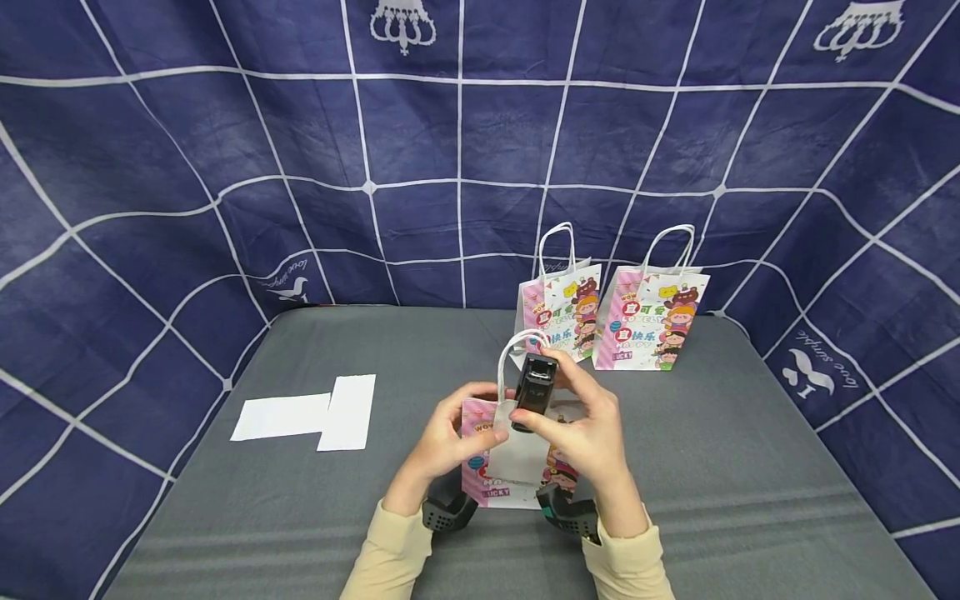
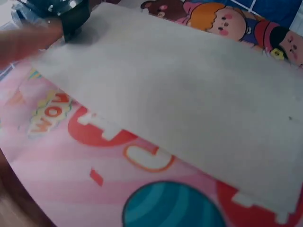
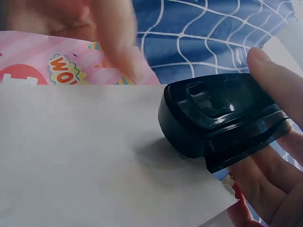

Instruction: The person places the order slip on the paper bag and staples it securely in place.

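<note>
A black stapler is gripped by my right hand, thumb on one side and fingers on the other. Its front end overlaps the top edge of a white paper sheet, which lies against the front of a pink printed paper gift bag. At the bag's upper left, my left hand holds it, with the thumb in front and the fingers behind. The bag's white handle loops up beside the stapler. In the left wrist view, the sheet covers much of the bag's cartoon print.
Two similar gift bags, one on the left and one on the right, stand at the back right. Two white paper sheets overlap on the left of the grey table. A blue checked cloth hangs behind.
</note>
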Tool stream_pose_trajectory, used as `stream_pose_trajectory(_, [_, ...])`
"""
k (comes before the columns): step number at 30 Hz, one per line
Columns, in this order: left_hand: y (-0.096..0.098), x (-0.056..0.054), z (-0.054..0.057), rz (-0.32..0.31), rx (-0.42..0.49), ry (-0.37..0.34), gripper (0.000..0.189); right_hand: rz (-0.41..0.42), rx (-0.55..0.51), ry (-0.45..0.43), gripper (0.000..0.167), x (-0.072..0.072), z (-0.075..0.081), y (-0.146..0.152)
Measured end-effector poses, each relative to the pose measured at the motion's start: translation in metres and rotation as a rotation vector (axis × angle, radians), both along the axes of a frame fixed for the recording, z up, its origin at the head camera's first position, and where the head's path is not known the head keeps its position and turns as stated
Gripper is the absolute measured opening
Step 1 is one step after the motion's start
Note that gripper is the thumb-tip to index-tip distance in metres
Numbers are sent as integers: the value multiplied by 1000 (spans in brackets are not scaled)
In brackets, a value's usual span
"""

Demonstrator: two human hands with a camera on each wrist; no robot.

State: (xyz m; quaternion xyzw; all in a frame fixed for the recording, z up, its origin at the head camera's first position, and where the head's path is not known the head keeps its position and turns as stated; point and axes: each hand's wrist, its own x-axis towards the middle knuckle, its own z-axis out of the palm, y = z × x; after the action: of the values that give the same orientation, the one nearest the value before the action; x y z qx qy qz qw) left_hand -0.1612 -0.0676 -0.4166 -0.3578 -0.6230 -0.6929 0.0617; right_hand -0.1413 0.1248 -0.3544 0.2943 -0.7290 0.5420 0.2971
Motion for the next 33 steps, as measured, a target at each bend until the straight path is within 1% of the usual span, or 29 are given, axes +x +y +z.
stream_pose_trajectory(2, [0,-1,-1,-23,27,36,51,8,0,6,69,1,0,-1])
stream_pose_trajectory(3, [1,-1,-1,-12,31,45,53,11,0,10,68,1,0,-1])
stream_pose_trajectory(5, [3,-1,0,27,27,58,54,7,7,8,68,2,1,-2])
stream_pose_trajectory(8, [5,2,4,97,-1,46,50,1,17,11,67,2,1,-4])
stream_pose_trajectory(12, [7,10,17,148,-30,47,45,-7,18,19,67,3,2,-5])
stream_pose_trajectory(15, [6,15,26,158,-39,59,43,-7,18,23,68,3,2,-6])
stream_pose_trajectory(16, [6,15,27,159,-42,56,43,-4,17,23,68,3,2,-6])
stream_pose_trajectory(17, [5,13,25,153,-39,74,43,-2,18,21,68,3,2,-6])
stream_pose_trajectory(21, [3,6,11,130,-18,99,40,7,20,13,71,3,2,-7])
stream_pose_trajectory(23, [3,3,5,134,-17,105,39,12,18,3,74,3,2,-8])
stream_pose_trajectory(24, [3,2,4,136,-16,98,39,15,18,-1,76,3,2,-8])
stream_pose_trajectory(30, [4,2,4,154,-23,94,40,8,38,-12,82,4,2,-8])
stream_pose_trajectory(31, [4,3,5,159,-27,97,41,10,45,-16,83,4,2,-7])
stream_pose_trajectory(33, [4,6,11,165,-31,111,41,36,48,-29,84,4,2,-6])
